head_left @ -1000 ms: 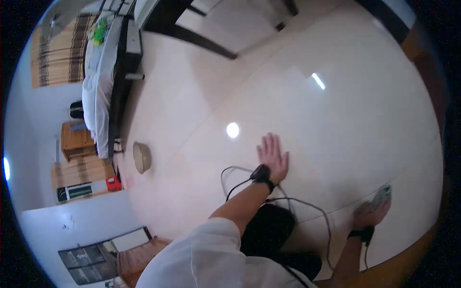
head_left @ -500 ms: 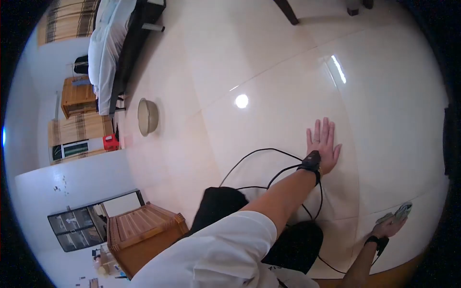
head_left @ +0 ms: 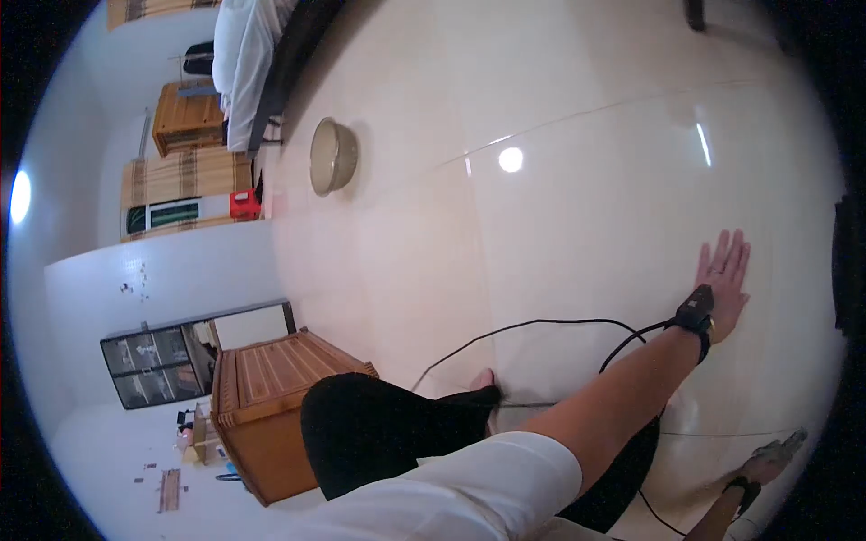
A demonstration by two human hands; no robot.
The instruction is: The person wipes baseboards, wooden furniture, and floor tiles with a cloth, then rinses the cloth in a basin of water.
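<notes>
My left hand [head_left: 727, 293] lies palm down on the glossy cream tile floor [head_left: 586, 234], fingers stretched out. A ring is on one finger, and a black device is strapped to the wrist. Nothing is in that hand. Near the lower right edge, my right hand [head_left: 762, 468] holds a crumpled grey-green cloth [head_left: 783, 448] against the floor. It also wears a dark wrist strap. The right hand is small and partly dim at the view's edge, so its finger details are hard to make out.
A black cable [head_left: 541, 321] loops across the floor from the left wrist. A beige basin [head_left: 335, 158] stands farther off. Beside my bent knee [head_left: 361, 424] is a wooden cabinet [head_left: 271, 388]. A bed [head_left: 248, 72] and a dark furniture leg [head_left: 694, 13] are at the top.
The view has shifted, and the basin now appears higher and farther right. Both hands appear farther right, the right one also lower. My knee has shifted and a bare foot shows. The cloth stays in my right hand.
</notes>
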